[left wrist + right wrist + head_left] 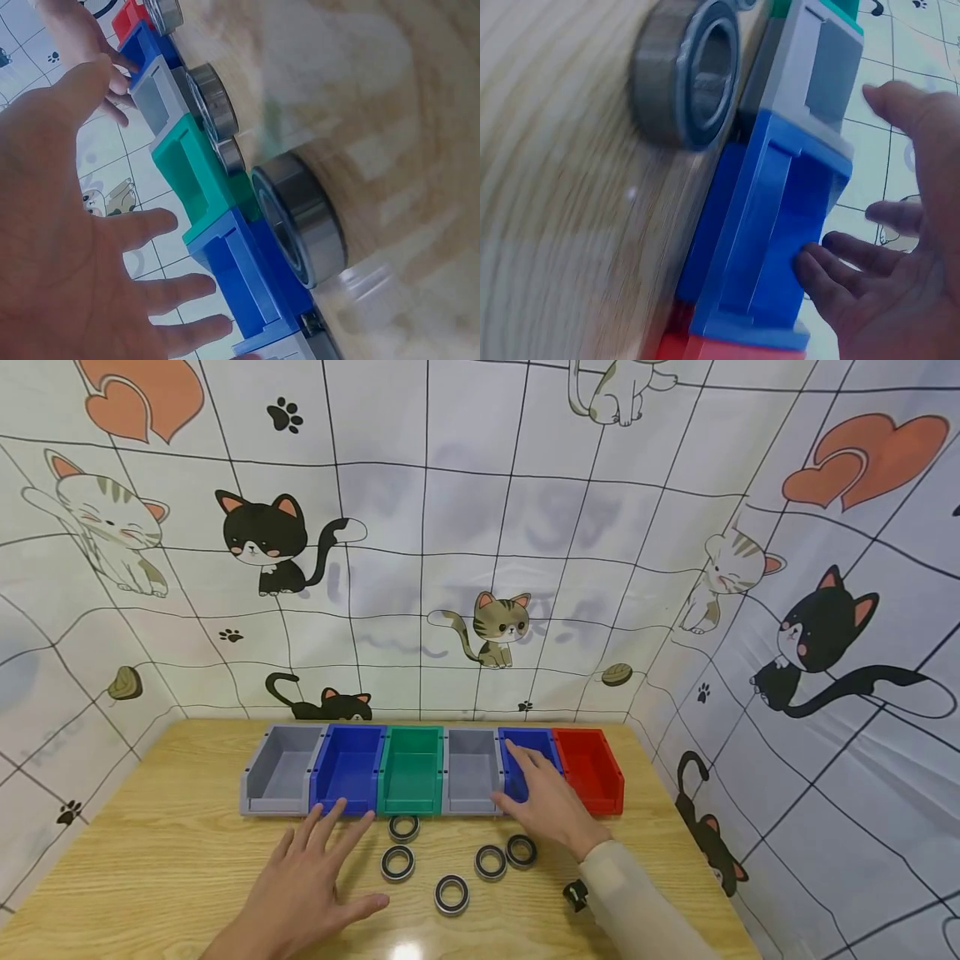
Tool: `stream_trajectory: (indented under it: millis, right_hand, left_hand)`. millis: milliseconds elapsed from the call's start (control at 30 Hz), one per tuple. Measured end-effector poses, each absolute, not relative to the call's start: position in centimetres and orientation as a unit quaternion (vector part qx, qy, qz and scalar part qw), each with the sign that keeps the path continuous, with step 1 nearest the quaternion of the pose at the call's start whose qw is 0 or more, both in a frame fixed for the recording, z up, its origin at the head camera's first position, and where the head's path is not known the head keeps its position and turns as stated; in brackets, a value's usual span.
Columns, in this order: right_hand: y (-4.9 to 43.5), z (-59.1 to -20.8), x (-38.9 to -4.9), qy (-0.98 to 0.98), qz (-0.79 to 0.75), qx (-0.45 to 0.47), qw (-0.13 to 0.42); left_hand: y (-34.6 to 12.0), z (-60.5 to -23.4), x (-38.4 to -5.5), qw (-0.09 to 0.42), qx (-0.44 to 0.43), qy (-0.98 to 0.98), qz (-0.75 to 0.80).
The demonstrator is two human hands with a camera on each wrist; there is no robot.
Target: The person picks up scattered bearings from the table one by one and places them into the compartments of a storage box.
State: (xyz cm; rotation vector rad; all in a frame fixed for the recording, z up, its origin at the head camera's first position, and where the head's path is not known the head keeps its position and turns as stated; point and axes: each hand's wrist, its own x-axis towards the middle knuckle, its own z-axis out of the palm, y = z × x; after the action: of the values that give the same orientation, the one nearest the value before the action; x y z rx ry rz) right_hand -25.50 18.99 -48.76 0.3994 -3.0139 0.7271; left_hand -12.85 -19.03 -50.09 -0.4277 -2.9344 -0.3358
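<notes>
In the head view my left hand (303, 881) hovers over the tabletop with fingers spread, holding nothing, its fingertips near the front of the left blue bin (348, 768). My right hand (543, 797) reaches over the right blue bin (531, 789), partly hiding it. Its palm is bare in the right wrist view, fingers extended by that bin's opening. Several ball bearings with steel rings and dark seals lie flat between the hands: a front one (441, 906), a left pair with one bearing (385, 865) nearer me, and a right pair including a bearing (511, 862).
The bins stand side by side at the table's back: a left grey bin (281, 777), a green bin (411, 777), a second grey bin (472, 777) and a red bin (592, 777) at the right end. Cat-print cloth (420, 568) surrounds the wooden table (150, 860).
</notes>
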Motion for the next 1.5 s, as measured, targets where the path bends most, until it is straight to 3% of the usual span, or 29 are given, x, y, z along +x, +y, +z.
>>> stream_trajectory:
  millis: [233, 467, 1000, 1267, 1500]
  right_hand:
    - [17.6, -48.8, -26.9, -0.953, 0.283, 0.105, -0.014]
    - [16.9, -49.0, -28.1, -0.940, 0.330, 0.089, -0.025]
    - [17.4, -48.8, -29.7, -0.934, 0.345, 0.084, -0.028]
    - [17.9, -48.9, -29.9, -0.931, 0.352, 0.089, -0.037]
    - [18.6, -49.1, -30.0, -0.875, 0.473, 0.035, -0.090]
  left_hand:
    - [-19.4, -50.2, -12.8, -0.018, -0.139, -0.980, -0.140]
    - [-20.1, -50.5, -12.9, -0.062, -0.151, -0.974, -0.157]
    - [-20.7, -50.4, -12.8, -0.075, -0.143, -0.971, -0.177]
    - [-21.1, -50.4, -13.0, -0.119, -0.117, -0.963, -0.212]
    - [-22.2, -50.7, -13.7, -0.076, -0.184, -0.960, -0.196]
